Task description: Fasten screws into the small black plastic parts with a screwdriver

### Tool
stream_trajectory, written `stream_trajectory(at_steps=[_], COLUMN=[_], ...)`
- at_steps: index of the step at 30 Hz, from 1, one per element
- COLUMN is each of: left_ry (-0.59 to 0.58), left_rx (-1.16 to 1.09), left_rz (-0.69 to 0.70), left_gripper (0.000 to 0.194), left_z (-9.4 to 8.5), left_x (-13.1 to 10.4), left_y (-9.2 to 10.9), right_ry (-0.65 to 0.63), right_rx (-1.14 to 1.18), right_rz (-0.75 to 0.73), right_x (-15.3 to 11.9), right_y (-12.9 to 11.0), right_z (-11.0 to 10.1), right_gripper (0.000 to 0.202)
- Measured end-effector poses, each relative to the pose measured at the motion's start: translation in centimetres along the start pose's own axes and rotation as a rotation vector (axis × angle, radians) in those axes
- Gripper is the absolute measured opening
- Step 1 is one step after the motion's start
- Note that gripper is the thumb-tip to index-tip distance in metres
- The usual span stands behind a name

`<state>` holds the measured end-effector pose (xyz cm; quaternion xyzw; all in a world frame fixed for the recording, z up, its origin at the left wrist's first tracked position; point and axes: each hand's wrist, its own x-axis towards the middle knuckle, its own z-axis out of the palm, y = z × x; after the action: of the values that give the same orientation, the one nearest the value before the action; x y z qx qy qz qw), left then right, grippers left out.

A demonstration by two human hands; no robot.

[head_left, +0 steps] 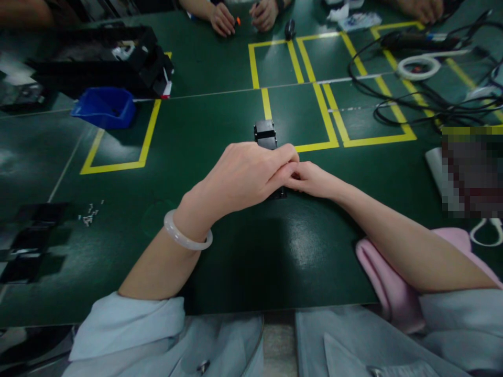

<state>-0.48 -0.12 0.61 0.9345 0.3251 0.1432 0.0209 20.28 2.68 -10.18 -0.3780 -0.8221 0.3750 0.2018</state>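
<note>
Near the middle of the table, a black blocky part (265, 127) with small shiny screws or pins along its sides lies beneath my hands. My left hand (251, 173) is closed over it, hiding its middle; its far end shows beyond the knuckles, and a bit of black edge shows below. My right hand (312, 178) comes in from the right with thumb and forefinger pinched, touching my left fingertips. Whatever the right fingers hold is hidden. A pale bangle (184, 238) circles my left wrist.
Small screws (89, 213) and several black parts (33, 235) lie at left. Behind them stand a blue bin (104, 107) and a black tray (102, 63). Black cables (424, 99) sprawl at right, with pink cloth (377, 267) under my forearm. Another person's hands (223, 20) are opposite.
</note>
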Motion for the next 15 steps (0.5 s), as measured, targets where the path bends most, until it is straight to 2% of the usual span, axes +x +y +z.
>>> stream_trajectory(at_steps=[10,15], left_ry=[0.032,-0.003], left_rx=[0.001,-0.007], left_rz=[0.008,-0.001], left_gripper=[0.035,0.036], left_z=[0.17,0.02], left_x=[0.02,-0.03], left_y=[-0.18,0.03], right_ry=[-0.006,0.001], right_rx=[0.0,0.008], right_rz=[0.009,-0.004], right_x=[-0.03,-0.01], right_y=[-0.03,-0.04], right_z=[-0.06,-0.03], right_gripper=[0.026,0.027])
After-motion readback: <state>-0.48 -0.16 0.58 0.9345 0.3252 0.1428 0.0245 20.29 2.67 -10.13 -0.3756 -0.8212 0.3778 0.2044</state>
